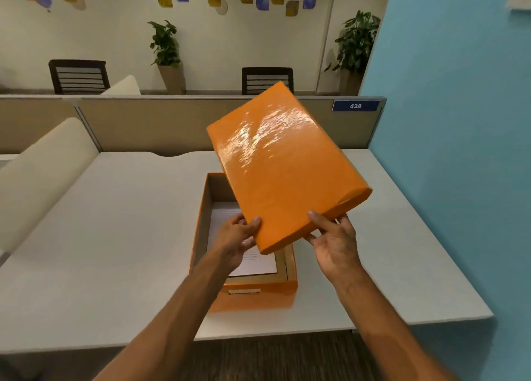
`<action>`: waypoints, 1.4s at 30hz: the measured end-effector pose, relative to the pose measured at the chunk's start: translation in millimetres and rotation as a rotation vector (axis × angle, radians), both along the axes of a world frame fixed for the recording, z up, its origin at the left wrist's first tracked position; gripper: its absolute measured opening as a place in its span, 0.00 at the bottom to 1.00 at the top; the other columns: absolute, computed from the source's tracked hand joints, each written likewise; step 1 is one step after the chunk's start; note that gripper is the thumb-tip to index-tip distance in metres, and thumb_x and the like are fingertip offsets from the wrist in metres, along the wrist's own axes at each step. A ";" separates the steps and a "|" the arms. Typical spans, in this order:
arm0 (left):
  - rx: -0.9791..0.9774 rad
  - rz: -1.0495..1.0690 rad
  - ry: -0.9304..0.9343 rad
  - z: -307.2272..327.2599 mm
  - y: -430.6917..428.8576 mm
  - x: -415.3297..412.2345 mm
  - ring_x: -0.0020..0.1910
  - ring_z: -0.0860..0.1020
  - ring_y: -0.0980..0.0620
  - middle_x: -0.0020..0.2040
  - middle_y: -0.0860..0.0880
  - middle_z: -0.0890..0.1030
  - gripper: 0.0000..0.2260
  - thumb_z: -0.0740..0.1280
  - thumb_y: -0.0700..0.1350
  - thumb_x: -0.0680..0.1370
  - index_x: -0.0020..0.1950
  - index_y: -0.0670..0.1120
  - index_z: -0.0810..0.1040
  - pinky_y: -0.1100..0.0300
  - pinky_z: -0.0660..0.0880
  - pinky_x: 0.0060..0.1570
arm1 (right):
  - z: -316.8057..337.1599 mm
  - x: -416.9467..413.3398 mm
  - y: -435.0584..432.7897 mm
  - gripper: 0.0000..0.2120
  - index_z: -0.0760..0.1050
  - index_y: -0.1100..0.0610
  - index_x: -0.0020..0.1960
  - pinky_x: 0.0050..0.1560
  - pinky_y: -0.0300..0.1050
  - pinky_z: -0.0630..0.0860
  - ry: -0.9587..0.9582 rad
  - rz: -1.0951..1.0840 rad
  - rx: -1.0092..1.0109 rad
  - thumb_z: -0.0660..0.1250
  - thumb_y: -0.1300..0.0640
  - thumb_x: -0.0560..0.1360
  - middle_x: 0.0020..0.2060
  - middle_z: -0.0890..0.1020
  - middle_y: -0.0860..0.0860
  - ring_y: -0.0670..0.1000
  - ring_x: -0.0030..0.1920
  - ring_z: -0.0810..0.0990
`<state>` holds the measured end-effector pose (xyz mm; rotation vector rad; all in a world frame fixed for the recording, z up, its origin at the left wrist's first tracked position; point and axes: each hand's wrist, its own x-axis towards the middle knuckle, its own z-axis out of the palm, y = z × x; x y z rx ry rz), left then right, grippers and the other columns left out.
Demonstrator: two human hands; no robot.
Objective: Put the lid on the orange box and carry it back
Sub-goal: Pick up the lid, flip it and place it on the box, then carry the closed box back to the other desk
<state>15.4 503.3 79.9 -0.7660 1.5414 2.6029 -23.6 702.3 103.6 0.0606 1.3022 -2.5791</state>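
Note:
The glossy orange lid (281, 168) is held in the air, tilted, its top face toward me, above the right part of the open orange box (253, 297). My left hand (237, 240) grips the lid's near-left corner. My right hand (336, 245) grips its near edge from below, thumb on top. The box stands on the white desk (115, 251) with white printed paper (255, 261) lying inside. The lid hides the box's far right side.
A beige partition (143, 122) with a blue sign "438" (355, 106) backs the desk. A blue wall (459, 122) stands close on the right. A cream chair back (37, 168) rises at the left. Dark chairs and potted plants are beyond the partition.

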 end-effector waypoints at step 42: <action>-0.524 -0.102 -0.195 -56.0 -101.4 70.7 0.56 0.80 0.46 0.59 0.47 0.82 0.13 0.61 0.46 0.83 0.65 0.47 0.76 0.50 0.75 0.54 | -91.7 9.8 -3.5 0.11 0.78 0.53 0.56 0.52 0.61 0.82 -0.069 0.159 0.854 0.72 0.51 0.76 0.50 0.83 0.49 0.53 0.51 0.82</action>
